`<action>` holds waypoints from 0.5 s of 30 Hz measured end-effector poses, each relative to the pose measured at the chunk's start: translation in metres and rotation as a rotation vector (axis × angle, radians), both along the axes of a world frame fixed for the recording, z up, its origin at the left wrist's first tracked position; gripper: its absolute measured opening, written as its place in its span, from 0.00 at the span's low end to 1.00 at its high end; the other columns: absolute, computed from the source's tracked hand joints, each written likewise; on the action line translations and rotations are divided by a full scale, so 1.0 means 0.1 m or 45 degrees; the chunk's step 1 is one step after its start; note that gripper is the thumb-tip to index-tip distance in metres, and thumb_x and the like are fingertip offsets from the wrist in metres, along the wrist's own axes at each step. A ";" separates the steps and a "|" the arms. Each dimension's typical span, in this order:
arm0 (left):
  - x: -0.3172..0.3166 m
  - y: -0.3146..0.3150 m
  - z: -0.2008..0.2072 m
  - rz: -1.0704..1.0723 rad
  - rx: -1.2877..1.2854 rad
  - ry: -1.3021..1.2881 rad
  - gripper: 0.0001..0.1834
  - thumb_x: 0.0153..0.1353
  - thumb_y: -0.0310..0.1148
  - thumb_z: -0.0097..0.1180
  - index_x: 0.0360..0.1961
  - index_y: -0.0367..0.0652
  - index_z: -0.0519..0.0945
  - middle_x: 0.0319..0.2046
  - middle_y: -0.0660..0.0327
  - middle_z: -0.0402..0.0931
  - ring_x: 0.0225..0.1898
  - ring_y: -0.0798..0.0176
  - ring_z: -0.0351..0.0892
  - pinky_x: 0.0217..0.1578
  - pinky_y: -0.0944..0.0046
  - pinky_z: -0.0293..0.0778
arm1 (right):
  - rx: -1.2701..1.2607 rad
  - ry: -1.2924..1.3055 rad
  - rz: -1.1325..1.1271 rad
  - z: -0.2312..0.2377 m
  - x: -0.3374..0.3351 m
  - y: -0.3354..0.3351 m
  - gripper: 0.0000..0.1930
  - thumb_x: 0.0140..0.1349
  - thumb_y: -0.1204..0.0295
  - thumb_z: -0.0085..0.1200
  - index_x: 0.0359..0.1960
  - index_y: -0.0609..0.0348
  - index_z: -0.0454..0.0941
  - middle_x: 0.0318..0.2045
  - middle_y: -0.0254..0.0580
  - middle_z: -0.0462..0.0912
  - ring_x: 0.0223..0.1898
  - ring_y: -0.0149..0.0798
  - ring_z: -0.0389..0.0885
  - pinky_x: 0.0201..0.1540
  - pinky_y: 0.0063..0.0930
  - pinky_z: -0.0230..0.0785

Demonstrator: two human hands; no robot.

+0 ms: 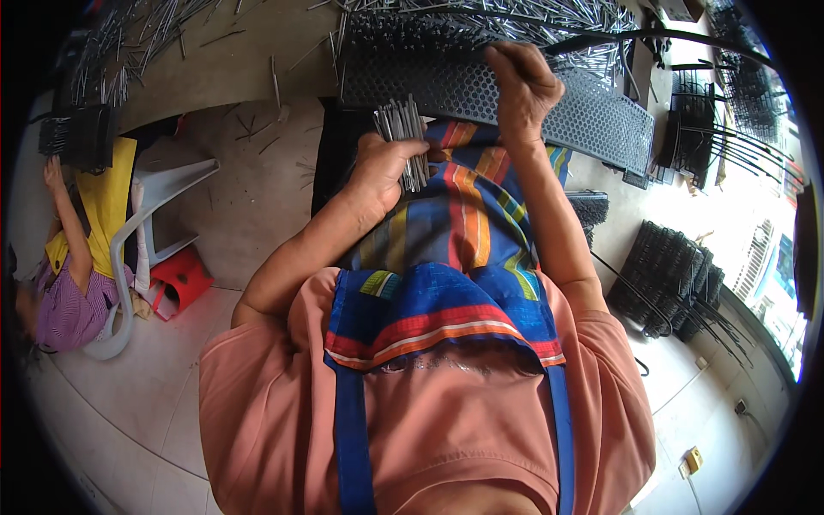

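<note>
My left hand [379, 168] is wrapped round a bundle of thin grey metal rods [402, 124], which stand roughly upright just above my lap. To the right, my right hand [526, 96] is raised over a long black panel [592, 116] full of small round holes. Its fingers are pinched together, and what they hold, if anything, I cannot make out. Along the panel's far left part, dark thin pieces [412, 43] stand up in a dense group. Behind the panel lies a heap of loose metal rods [601, 34].
More loose rods lie across the worktable [223, 64]. At far left, another person [73, 300] sits by a white plastic chair [129, 249], a hand at a dark rack [77, 142]. Black racks [665, 270] stack on the right floor. A red container [182, 279] stands lower left.
</note>
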State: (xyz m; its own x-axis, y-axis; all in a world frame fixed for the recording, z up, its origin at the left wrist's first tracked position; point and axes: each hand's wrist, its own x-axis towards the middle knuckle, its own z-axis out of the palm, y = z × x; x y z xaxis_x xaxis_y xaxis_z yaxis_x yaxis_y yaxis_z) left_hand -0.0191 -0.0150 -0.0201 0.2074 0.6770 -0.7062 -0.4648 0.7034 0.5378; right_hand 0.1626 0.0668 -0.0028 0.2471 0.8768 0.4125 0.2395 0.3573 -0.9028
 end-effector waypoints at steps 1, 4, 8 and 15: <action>0.00 0.01 0.00 0.006 0.062 -0.015 0.12 0.55 0.18 0.55 0.42 0.35 0.80 0.32 0.51 0.83 0.31 0.56 0.85 0.30 0.59 0.82 | 0.002 0.001 0.002 -0.02 0.00 0.01 0.04 0.53 0.82 0.63 0.31 0.63 0.85 0.27 0.31 0.83 0.28 0.21 0.76 0.31 0.14 0.68; -0.01 0.04 0.00 0.000 -0.010 -0.036 0.12 0.55 0.18 0.55 0.42 0.34 0.80 0.33 0.51 0.83 0.31 0.56 0.86 0.30 0.59 0.82 | -0.002 -0.074 0.022 -0.04 -0.01 0.03 0.04 0.52 0.83 0.63 0.31 0.64 0.84 0.28 0.32 0.83 0.31 0.22 0.78 0.35 0.15 0.70; 0.00 0.02 -0.05 0.014 0.039 0.026 0.11 0.54 0.18 0.56 0.40 0.33 0.81 0.32 0.51 0.84 0.30 0.56 0.86 0.29 0.59 0.82 | -0.013 -0.138 -0.004 -0.02 -0.02 0.05 0.04 0.51 0.83 0.64 0.29 0.64 0.84 0.26 0.34 0.82 0.28 0.23 0.78 0.33 0.16 0.70; -0.01 0.04 -0.02 -0.031 0.007 -0.036 0.08 0.53 0.18 0.58 0.37 0.30 0.81 0.32 0.49 0.84 0.30 0.56 0.86 0.28 0.62 0.81 | -0.079 -0.423 -0.079 -0.05 -0.08 0.05 0.05 0.50 0.82 0.64 0.30 0.63 0.84 0.26 0.36 0.83 0.28 0.24 0.79 0.32 0.17 0.71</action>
